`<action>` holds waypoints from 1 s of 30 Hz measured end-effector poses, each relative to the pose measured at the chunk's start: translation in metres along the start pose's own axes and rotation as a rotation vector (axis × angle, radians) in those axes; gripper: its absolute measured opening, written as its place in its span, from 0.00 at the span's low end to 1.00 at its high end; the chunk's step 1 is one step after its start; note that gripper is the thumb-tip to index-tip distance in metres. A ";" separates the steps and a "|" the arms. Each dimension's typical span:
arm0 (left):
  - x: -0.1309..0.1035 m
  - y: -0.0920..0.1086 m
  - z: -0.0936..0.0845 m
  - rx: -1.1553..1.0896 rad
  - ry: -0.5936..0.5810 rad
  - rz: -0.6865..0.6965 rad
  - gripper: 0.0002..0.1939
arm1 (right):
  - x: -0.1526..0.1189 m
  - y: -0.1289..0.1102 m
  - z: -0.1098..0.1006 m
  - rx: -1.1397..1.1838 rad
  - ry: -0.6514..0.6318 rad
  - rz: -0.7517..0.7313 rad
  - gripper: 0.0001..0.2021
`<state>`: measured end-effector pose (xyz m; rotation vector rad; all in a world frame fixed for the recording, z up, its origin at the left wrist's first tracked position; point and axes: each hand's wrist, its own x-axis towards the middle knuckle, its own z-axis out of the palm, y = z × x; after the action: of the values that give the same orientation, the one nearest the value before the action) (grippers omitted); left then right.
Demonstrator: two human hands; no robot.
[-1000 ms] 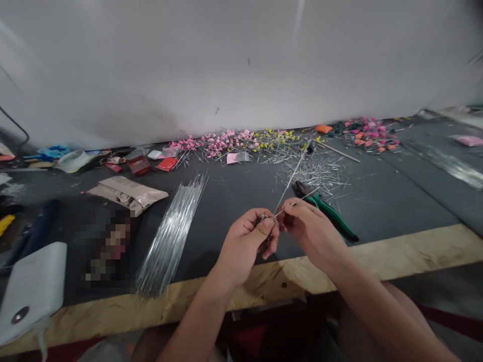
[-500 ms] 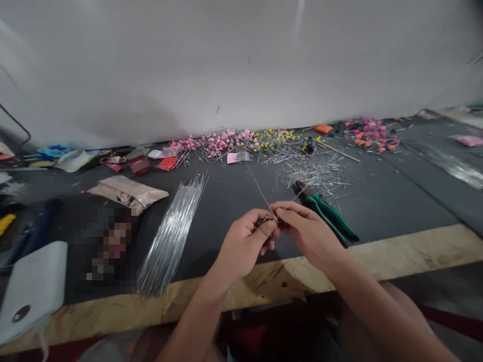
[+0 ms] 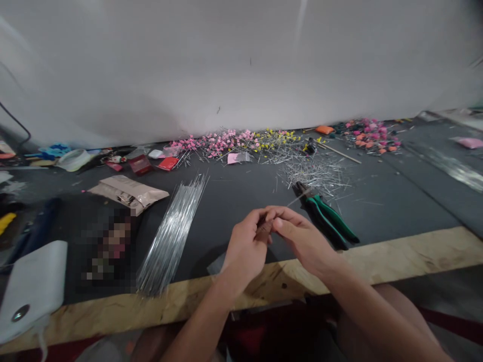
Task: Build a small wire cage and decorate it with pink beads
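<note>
My left hand (image 3: 247,246) and my right hand (image 3: 307,236) meet above the table near its front edge. Both are closed, with thumbs and fingertips brought together. A thin metal wire (image 3: 297,198) slants up and right out of the pinched fingers, toward the pliers. The part between my fingertips is mostly hidden. The pliers (image 3: 326,213), with green and black handles, lie just right of my right hand. Left of my left hand rests a bundle of straight silvery wires (image 3: 171,234).
Along the wall lie pink flower-tipped wires (image 3: 226,142), yellow ones (image 3: 277,138) and loose wire pieces (image 3: 317,173). A beige packet (image 3: 128,191) and a white power bank (image 3: 35,286) are on the left. A bare wooden strip (image 3: 415,251) edges the table.
The wire end that stood up from between my hands no longer shows there. My left hand has turned, its fingers now further curled against the right. Pliers and bundle are unmoved.
</note>
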<state>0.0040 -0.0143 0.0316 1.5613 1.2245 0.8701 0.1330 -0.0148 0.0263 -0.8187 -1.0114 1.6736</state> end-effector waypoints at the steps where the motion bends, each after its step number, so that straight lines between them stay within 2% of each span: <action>1: 0.000 -0.001 0.002 0.068 0.036 0.042 0.12 | 0.000 0.001 0.002 0.010 0.015 -0.005 0.05; 4: -0.001 -0.004 0.005 0.199 0.116 0.124 0.15 | 0.000 0.002 0.005 0.032 0.077 0.004 0.05; 6: -0.001 -0.005 0.005 0.227 0.138 0.115 0.15 | 0.000 0.002 0.005 0.028 0.116 0.018 0.04; 9: 0.000 -0.006 0.004 0.216 0.152 0.066 0.12 | 0.002 0.003 0.000 -0.041 0.128 0.032 0.09; 13: 0.003 -0.006 0.002 0.075 0.144 -0.023 0.08 | 0.004 0.006 -0.008 -0.171 0.124 0.008 0.07; 17: 0.003 -0.008 0.006 -0.157 0.110 -0.062 0.11 | 0.006 0.010 -0.013 -0.220 0.140 -0.040 0.08; 20: 0.001 -0.007 0.006 -0.288 0.074 -0.082 0.17 | 0.010 0.012 -0.017 -0.238 0.176 -0.075 0.08; 24: 0.000 -0.001 -0.008 -0.210 -0.035 -0.132 0.23 | 0.019 0.015 -0.018 -0.083 0.199 -0.037 0.06; 30: 0.002 0.009 -0.045 -0.311 -0.155 -0.256 0.25 | 0.028 0.018 -0.012 0.146 0.103 -0.014 0.06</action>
<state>-0.0341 -0.0023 0.0540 1.1717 1.0905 0.7191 0.1288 0.0115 0.0035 -0.7916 -0.8124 1.6550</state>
